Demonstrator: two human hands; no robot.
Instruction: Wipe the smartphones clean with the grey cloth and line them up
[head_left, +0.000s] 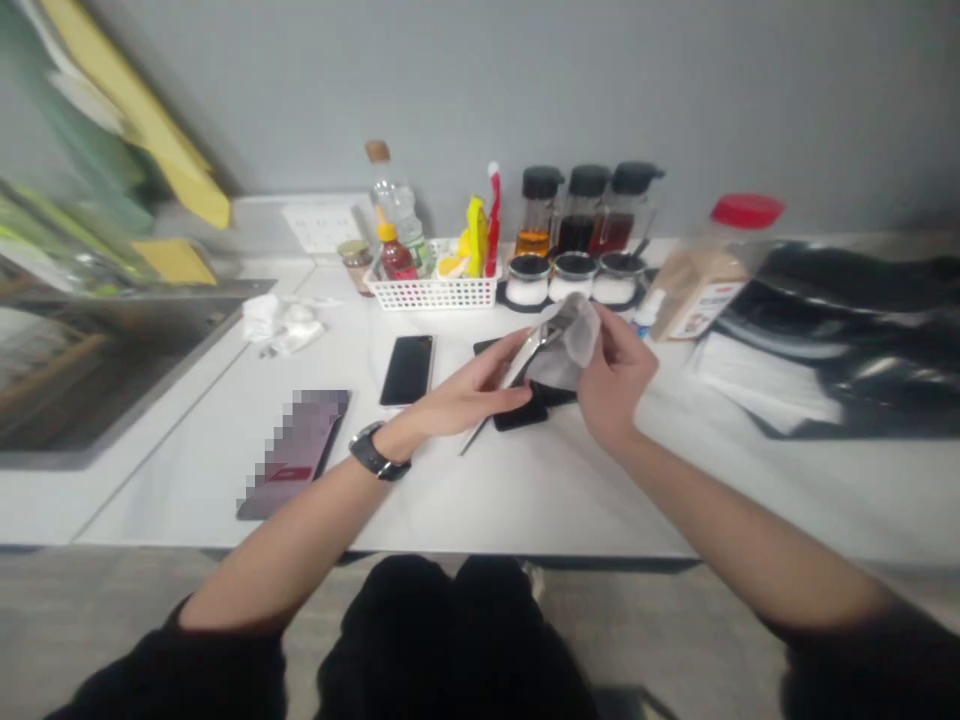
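Observation:
My left hand (pixel 487 385), with a dark-strapped watch at the wrist, grips a slim phone (pixel 529 352) with a silvery edge, tilted above the counter. Fingers of my right hand (pixel 619 375) are closed on a thin, whitish, crumpled wipe (pixel 581 335) against the far end of that phone; blur hides the exact contact. Below my hands a black phone (pixel 521 412) lies on the counter, partly covered from view. To the left, another black-screened phone (pixel 407 370) rests flat. A larger purple-grey phone (pixel 300 450), partly pixelated, lies near my left forearm.
Crumpled white tissues (pixel 281 322) lie by the sink (pixel 112 400). Along the wall stand a white basket (pixel 435 292) of bottles, black-lidded seasoning jars (pixel 574 275) and a red-capped container (pixel 709 265). At right is a black cooktop (pixel 862 340) beside white paper (pixel 757 380).

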